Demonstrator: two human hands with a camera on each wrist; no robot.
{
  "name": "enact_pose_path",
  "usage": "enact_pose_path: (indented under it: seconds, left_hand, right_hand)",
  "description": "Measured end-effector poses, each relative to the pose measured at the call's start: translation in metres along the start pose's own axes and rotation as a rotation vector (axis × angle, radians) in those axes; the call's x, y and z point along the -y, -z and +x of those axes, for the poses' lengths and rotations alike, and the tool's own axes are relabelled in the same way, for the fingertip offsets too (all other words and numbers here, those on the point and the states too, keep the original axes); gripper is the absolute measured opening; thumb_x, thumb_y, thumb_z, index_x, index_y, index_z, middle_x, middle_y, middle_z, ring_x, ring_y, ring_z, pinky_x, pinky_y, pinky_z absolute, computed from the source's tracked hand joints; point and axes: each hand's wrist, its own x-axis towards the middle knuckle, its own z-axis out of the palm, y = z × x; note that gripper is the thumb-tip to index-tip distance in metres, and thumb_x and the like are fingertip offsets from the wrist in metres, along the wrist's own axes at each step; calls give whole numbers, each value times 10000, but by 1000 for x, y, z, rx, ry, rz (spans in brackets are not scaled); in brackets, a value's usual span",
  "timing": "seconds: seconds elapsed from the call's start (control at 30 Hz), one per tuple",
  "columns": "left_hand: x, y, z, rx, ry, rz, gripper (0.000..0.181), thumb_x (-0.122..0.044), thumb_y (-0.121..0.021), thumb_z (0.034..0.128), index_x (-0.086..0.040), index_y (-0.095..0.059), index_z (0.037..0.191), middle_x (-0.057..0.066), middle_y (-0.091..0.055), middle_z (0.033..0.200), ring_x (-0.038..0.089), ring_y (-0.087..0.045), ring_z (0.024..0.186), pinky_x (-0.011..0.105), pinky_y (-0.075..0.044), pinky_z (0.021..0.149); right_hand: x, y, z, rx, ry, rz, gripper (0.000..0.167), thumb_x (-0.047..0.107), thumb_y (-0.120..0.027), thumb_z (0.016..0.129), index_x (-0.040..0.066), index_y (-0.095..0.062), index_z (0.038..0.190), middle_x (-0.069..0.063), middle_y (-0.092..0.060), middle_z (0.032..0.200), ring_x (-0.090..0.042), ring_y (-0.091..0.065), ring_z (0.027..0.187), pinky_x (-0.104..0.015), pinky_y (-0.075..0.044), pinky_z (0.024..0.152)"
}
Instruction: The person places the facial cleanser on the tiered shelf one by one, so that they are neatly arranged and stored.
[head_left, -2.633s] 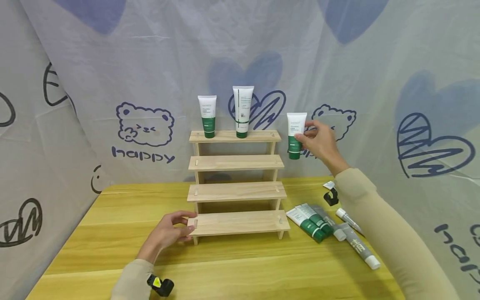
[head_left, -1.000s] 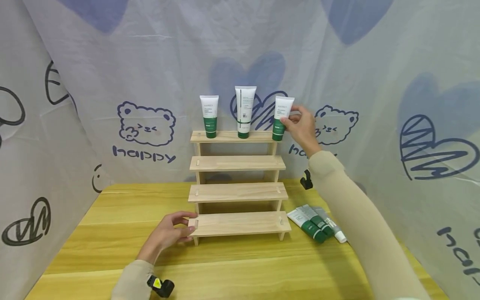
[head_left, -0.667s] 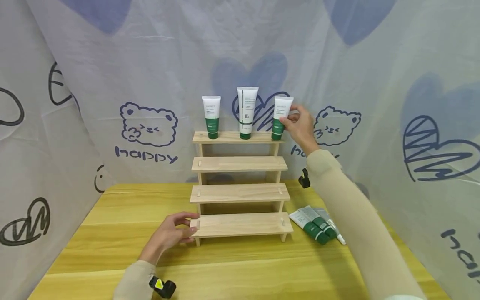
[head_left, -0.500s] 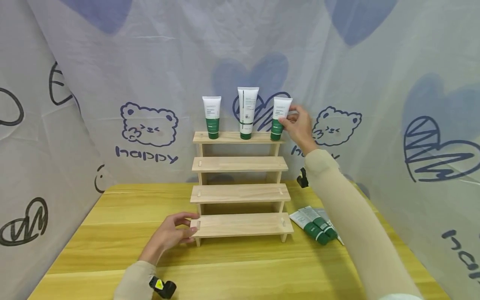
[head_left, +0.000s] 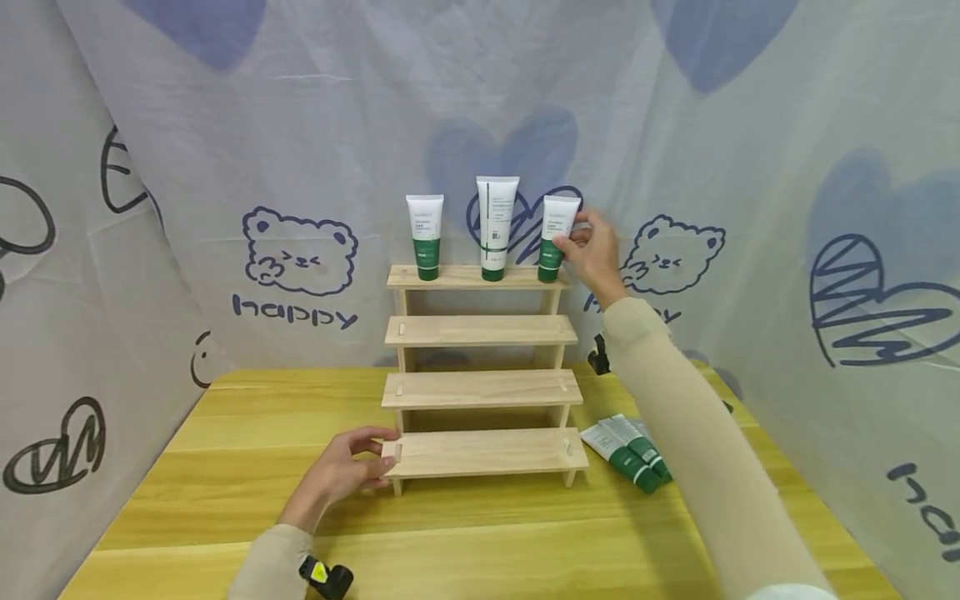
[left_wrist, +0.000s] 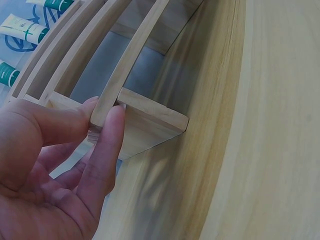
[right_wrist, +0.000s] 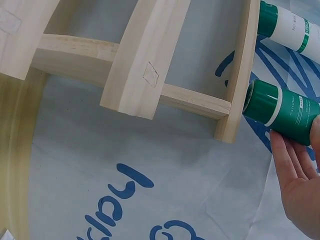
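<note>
Four steps (head_left: 482, 330) have two tubes (head_left: 496, 225) on top. The right hand (head_left: 595, 254) pinches a third tube (head_left: 555, 227); the left hand (head_left: 343, 468) pinches the bottom step (head_left: 483, 452).

Yellow wood-grain tbl (head_left: 465, 546) w/ 4-tier wooden stand (head_left: 483, 454). Top tier: short green/white tube (head_left: 426, 237) upright at L, taller tube (head_left: 497, 229) nr ctr. More tubes (head_left: 624, 457) lie on tbl, R of stand.
</note>
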Motion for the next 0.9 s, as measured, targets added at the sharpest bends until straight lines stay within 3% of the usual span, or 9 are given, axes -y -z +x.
enact_pose_path:
  seconds: [0.5,0.77,0.9]
  left_hand:
    - [0,0,0,5,-7,-1,424,-24,-704,955,-21,-623,1371,159,-564,1111,192,-662,825,296,-664,733]
    - [0,0,1,-4,-5,15,408,-34,-707,958,-30,-634,1359,161,-584,1111,188,-661,827,309,-665,733]
    - [1,0,2,-10,-1,19,403,-33,-707,958,-30,-637,1355,160,-590,1106,187,-659,829,309,-665,730]
  right_hand:
    - [-1,-4,-1,-21,0,-61,408,70,-692,980,-24,-545,1349,-288,-693,1195,-206,-661,931,-189,-596,735]
    - [-1,-7,0,-22,-13,-74,403,65,-674,991,-1,-538,1364,-267,-678,1224,-320,-663,1060,-415,-609,939]
    - [-1,-8,0,-11,-16,-82,392,71,-659,1001,1,-533,1366,-263,-664,1245,-351,-653,1110,-463,-583,1007]
